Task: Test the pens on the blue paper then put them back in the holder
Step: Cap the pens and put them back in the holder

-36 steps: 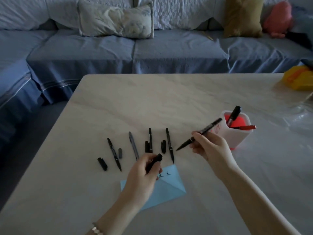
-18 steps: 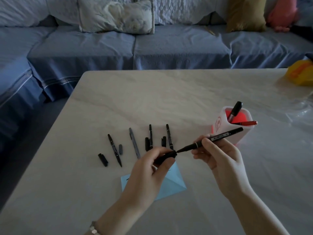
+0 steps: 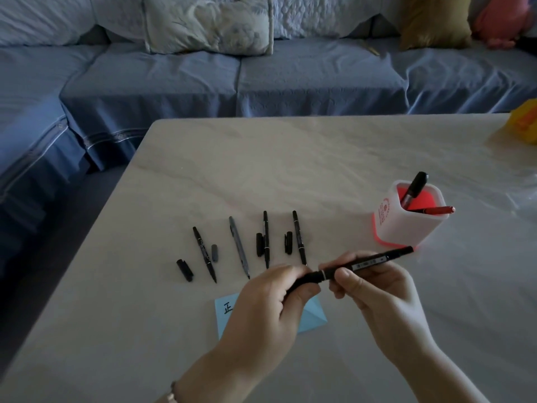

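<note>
A black pen (image 3: 367, 261) is held level above the table between both hands. My right hand (image 3: 374, 289) grips its barrel and my left hand (image 3: 270, 309) grips the cap (image 3: 305, 280), which sits on the pen's tip. Under my left hand lies the blue paper (image 3: 228, 311) with a written mark, mostly hidden. Several uncapped black pens (image 3: 238, 247) lie in a row beyond it, with loose caps (image 3: 184, 269) beside them. The white holder (image 3: 406, 228) with a red inside stands to the right and holds a black marker (image 3: 414, 189) and a red pen (image 3: 436, 210).
The pale marble table (image 3: 290, 158) runs to a far edge, with a blue sofa (image 3: 232, 80) and cushions behind it. A yellow object (image 3: 526, 125) sits at the table's far right, and clear plastic wrap (image 3: 523, 196) lies near the right edge.
My hands came together: the cap in my left hand met the tip of the pen in my right hand and now sits on it. The pen swung level.
</note>
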`<state>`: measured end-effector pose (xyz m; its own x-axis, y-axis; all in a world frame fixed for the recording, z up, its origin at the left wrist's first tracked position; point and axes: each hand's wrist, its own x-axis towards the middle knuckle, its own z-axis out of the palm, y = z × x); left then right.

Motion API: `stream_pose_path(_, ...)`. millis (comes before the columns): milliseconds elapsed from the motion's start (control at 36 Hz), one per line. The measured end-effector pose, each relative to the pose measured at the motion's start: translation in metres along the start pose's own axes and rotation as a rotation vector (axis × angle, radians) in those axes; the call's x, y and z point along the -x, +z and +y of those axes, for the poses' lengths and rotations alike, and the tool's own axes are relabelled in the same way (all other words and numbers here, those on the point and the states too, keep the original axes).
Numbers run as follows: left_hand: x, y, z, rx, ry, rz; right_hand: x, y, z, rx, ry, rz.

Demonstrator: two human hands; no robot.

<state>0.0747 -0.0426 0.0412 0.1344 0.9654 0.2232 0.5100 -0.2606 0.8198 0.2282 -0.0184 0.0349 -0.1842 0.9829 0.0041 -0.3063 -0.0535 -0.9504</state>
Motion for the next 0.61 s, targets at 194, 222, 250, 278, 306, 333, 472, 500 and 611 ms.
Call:
stream_pose_path(194, -0.009, 0.0, 0.008, 0.387, -0.268, -0.165, 0.0, -0.001, 0.001, -0.036, -0.033, -0.012)
stream_pose_path(222, -0.012, 0.003, 0.007, 0.351, -0.27, -0.166, 0.0, -0.001, 0.004, -0.04, -0.01, 0.029)
stream_pose_path(250, -0.014, 0.006, 0.006, 0.289, -0.248, -0.155, -0.001, -0.002, 0.009, -0.031, 0.018, 0.084)
stream_pose_path(278, -0.017, 0.01, 0.005, 0.222, -0.214, -0.142, -0.001, -0.003, 0.013, -0.011, 0.053, 0.136)
stream_pose_path(306, -0.019, 0.013, 0.004, 0.158, -0.184, -0.143, -0.002, -0.004, 0.016, 0.016, 0.086, 0.17)
stream_pose_path(333, -0.022, 0.016, 0.003, 0.099, -0.166, -0.172, -0.003, -0.004, 0.016, 0.022, 0.114, 0.191)
stream_pose_path(472, -0.044, 0.028, -0.024, -0.349, -0.166, -0.314, -0.018, -0.024, 0.002, 0.165, 0.137, 0.36)
stream_pose_path(500, -0.051, 0.029, -0.033, -0.419, -0.192, -0.286, -0.022, -0.034, -0.003, 0.295, 0.135, 0.409)
stream_pose_path(611, -0.08, 0.036, -0.063, -0.532, -0.311, -0.132, -0.041, -0.075, -0.03, 0.845, 0.101, 0.44)
